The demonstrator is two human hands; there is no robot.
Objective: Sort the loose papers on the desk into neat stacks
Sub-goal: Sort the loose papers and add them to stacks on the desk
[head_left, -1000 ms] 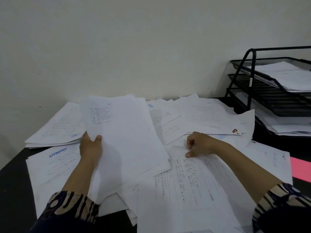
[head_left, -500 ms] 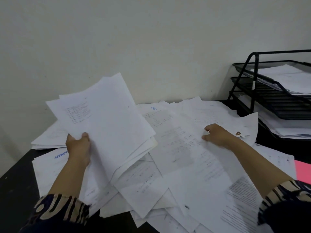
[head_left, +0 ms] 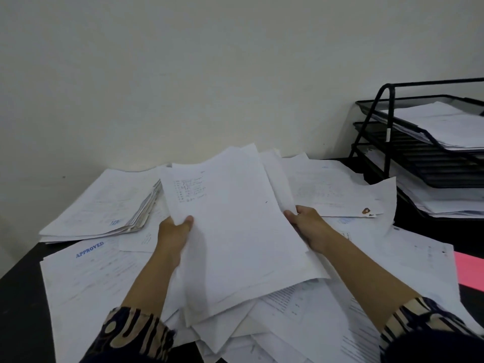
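Observation:
A bundle of white sheets is lifted above the desk in the middle of the view, its top page bearing a few handwritten lines. My left hand grips its left edge, thumb on top. My right hand grips its right edge. Loose papers lie scattered and overlapping under and around the bundle. A sheet stamped APPROVED lies at the near left. A thicker stack sits at the far left.
A black wire tray rack holding papers stands at the far right. A pink sheet lies at the right edge. The black desk shows at the near left. A pale wall rises right behind the desk.
My right hand left the papers on the desk and took hold of the bundle's right edge. My left hand brought the bundle from the left to the centre.

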